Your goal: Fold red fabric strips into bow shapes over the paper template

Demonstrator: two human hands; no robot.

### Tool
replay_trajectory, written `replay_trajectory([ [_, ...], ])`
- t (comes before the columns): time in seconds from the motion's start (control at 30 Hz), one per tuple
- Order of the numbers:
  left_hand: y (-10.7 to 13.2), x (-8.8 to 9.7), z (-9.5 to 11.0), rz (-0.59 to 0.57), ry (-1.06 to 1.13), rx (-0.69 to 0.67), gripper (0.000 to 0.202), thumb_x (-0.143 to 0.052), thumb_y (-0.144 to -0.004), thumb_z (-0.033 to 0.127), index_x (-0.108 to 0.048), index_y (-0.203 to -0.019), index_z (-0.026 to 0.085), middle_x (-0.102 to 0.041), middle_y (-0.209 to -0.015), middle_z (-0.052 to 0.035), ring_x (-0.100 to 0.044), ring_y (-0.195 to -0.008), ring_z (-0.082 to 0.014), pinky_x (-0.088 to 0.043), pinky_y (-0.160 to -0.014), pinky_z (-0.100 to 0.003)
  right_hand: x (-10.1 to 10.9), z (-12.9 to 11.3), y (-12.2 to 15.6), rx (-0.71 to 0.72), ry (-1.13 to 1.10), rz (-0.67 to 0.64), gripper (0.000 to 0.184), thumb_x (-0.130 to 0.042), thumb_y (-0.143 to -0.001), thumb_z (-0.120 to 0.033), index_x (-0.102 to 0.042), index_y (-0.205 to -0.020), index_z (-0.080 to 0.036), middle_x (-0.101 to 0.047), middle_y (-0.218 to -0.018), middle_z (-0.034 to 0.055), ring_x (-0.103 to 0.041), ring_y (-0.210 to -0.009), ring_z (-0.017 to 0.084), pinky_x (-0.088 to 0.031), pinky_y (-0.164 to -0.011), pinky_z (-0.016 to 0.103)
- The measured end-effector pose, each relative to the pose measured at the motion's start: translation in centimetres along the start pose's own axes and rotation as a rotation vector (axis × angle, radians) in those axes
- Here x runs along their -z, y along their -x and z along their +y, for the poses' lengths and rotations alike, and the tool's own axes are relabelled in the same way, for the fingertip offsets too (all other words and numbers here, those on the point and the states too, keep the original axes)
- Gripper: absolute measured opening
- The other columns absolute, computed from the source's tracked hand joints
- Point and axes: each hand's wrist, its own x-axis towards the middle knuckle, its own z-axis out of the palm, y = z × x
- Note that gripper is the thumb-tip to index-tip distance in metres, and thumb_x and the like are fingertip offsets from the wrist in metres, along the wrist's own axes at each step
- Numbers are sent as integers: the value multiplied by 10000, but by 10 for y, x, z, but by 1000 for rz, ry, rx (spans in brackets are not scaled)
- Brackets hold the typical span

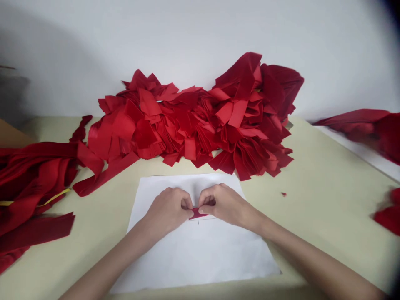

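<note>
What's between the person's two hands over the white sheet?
In the head view, a small piece of red cloth sits pinched between the left hand and right hand, over the white paper sheet.

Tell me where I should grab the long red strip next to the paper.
Pinch the lower-left end of the long red fabric strip, coming from above on the side nearest you. That end lies flat on the table, left of the white paper sheet, and away from the big red fabric pile, so it probably won't snag other pieces.
</note>
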Motion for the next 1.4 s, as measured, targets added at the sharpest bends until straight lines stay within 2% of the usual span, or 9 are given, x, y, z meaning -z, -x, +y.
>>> replay_trajectory([
  [0.17,-4,3,-1,-7,-9,-13,123,-506,-641,152,-610,-600,202,-648,-668,26,-569,-648,-142,-378,-542,-248,-4,1,2,-1,87,53,114,-514,-695,-212,-624,-667,-217,-587,-594,-75,-395,-536,1,-246,-549,166],
  [0.33,-6,2,1,-8,-64,-35,156,-510,-619,106,-626,-567,196,-640,-641,13,-555,-600,-136,-372,-555,-257,-5,3,2,50,101,61,116,-504,-686,-176,-607,-638,-199,-573,-581,-81,-379,-524,-8,-256,-551,158],
  [0.57,0,-6,7,59,-166,-110,209,-427,-638,47,-524,-501,171,-540,-574,10,-458,-546,-118,-252,-514,-263,-6,3,1,61,80,63,119,-528,-679,-160,-636,-671,-210,-582,-602,-76,-402,-537,-4,-259,-552,158],
  [0.83,-1,-12,-2,89,-169,-173,211,-465,-766,91,-621,-658,187,-601,-709,3,-532,-649,-134,-356,-586,-265,-7,7,1,109,72,53,123,-529,-720,-154,-638,-695,-207,-587,-622,-72,-420,-544,-4,-285,-576,152],
  [0.97,11,-23,-8,197,-385,-359,256,-395,-849,53,-589,-720,159,-582,-776,-31,-520,-723,-169,-400,-638,-303,-18,17,7,257,229,192,123,-495,-791,-189,-600,-729,-199,-598,-701,-66,-446,-605,11,-298,-589,162],
  [1.07,20,-31,-16,242,-614,-526,227,-397,-831,9,-573,-772,140,-560,-789,-57,-496,-740,-201,-418,-650,-339,-28,26,10,466,411,322,161,-443,-846,-214,-561,-748,-164,-579,-720,-32,-453,-633,37,-323,-600,185],
  [1.13,23,-34,-22,285,-689,-601,219,-402,-821,-3,-573,-810,134,-557,-793,-68,-488,-728,-207,-421,-633,-345,-32,31,11,606,529,403,178,-422,-860,-201,-540,-738,-149,-560,-708,-14,-452,-647,54,-335,-614,203],
  [1.27,25,-37,-28,361,-628,-702,241,-377,-858,18,-582,-906,136,-575,-840,-78,-512,-761,-201,-449,-655,-340,-35,39,10,771,651,483,133,-441,-839,-132,-523,-736,-149,-530,-706,-8,-427,-666,73,-326,-622,218],
  [1.4,25,-34,-28,316,-551,-723,265,-364,-882,25,-590,-950,146,-581,-868,-72,-523,-814,-199,-464,-662,-332,-35,46,11,836,643,471,124,-452,-828,-85,-549,-798,-158,-554,-746,-15,-423,-693,69,-336,-640,214],
])
